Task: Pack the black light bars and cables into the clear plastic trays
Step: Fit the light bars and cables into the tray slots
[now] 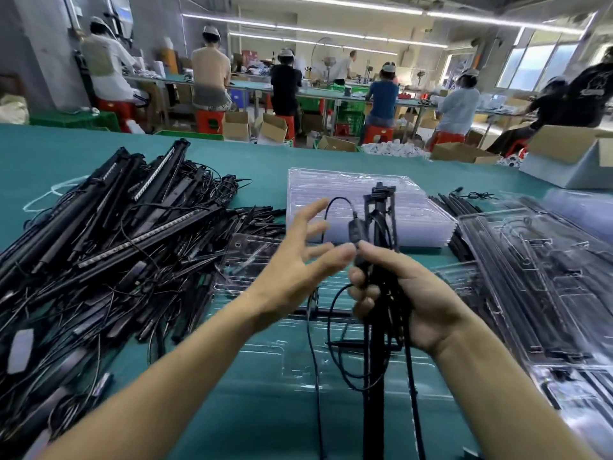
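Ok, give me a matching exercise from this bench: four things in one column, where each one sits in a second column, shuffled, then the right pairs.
Things:
1. pile of loose light bars
2. stack of empty trays
3. cardboard box
4. light bar with cable

Places:
A. far right on the table
B. in the right grip
C. left on the table
D. centre, far side

Pairs: 1-C, 2-D, 3-A, 4-B
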The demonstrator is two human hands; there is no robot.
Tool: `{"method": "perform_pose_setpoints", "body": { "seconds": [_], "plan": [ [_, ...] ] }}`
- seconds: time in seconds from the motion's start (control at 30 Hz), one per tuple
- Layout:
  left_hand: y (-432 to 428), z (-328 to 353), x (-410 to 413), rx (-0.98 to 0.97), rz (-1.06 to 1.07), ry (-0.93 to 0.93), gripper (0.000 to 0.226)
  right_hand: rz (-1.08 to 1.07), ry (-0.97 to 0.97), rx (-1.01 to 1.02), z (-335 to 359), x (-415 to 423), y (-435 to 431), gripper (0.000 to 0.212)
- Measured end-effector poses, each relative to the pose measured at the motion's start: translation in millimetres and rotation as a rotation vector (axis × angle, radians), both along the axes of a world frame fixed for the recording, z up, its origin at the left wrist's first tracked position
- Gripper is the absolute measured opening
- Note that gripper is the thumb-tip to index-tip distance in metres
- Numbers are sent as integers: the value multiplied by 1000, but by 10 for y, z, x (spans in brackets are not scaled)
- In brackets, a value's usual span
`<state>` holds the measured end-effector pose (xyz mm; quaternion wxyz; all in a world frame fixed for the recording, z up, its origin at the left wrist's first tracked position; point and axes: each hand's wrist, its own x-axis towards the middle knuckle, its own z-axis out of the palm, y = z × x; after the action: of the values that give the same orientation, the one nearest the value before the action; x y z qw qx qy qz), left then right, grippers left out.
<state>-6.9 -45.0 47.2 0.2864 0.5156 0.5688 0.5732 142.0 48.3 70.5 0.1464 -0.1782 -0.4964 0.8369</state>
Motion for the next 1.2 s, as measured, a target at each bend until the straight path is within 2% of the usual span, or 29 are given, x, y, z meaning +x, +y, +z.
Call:
{"method": "perform_pose_setpoints", "body": {
  "seconds": [0.03, 0.1, 0.17, 0.23, 0.33, 0.4, 0.47, 0.5, 0.57, 0.63, 0.73, 0.87, 1.03, 1.13, 1.2],
  "plan": [
    [38, -17, 73, 5, -17, -61, 90, 11, -3, 18, 9, -24, -41, 17],
    [92, -35, 181, 28, 125, -2, 102, 11, -21, 51, 21, -54, -87, 19],
    [101, -17, 195, 150, 391, 67, 98, 30, -41, 48, 29, -52, -93, 21],
    [84, 21, 121, 259, 557, 115, 89, 79, -38, 28, 45, -29, -82, 24],
    [90, 92, -47, 141, 494, 291, 73, 140, -40, 58, 39, 10, -59, 33],
    [103, 94, -100, 76, 480, 331, 65, 178, -36, 94, 38, 12, -66, 40],
    [103, 83, -118, 117, 454, 249, 67, 167, -37, 122, 53, -6, -70, 40],
    [86, 81, -116, 158, 394, 131, 65, 136, -50, 125, 61, -12, -62, 37],
    [27, 51, -174, 166, 290, -147, 48, 54, -103, 121, 96, 4, -27, 38],
    [-104, 2, -286, 36, 152, -344, 30, -17, -177, 159, 140, 71, 47, 45],
    [-349, -93, -535, -170, -56, -395, 15, -107, -289, 268, 216, 203, 191, 61],
    [-533, -155, -799, -319, -111, -289, 30, -215, -366, 432, 317, 356, 349, 75],
    [-506, -281, -863, -507, -37, -6, 38, -198, -256, 353, 334, 454, 411, 65],
    [-505, -310, -827, -484, -67, 175, 31, -169, -196, 256, 264, 436, 392, 50],
    [-496, -317, -784, -416, -50, 213, 33, -106, -185, 239, 210, 411, 368, 53]
  ]
}}
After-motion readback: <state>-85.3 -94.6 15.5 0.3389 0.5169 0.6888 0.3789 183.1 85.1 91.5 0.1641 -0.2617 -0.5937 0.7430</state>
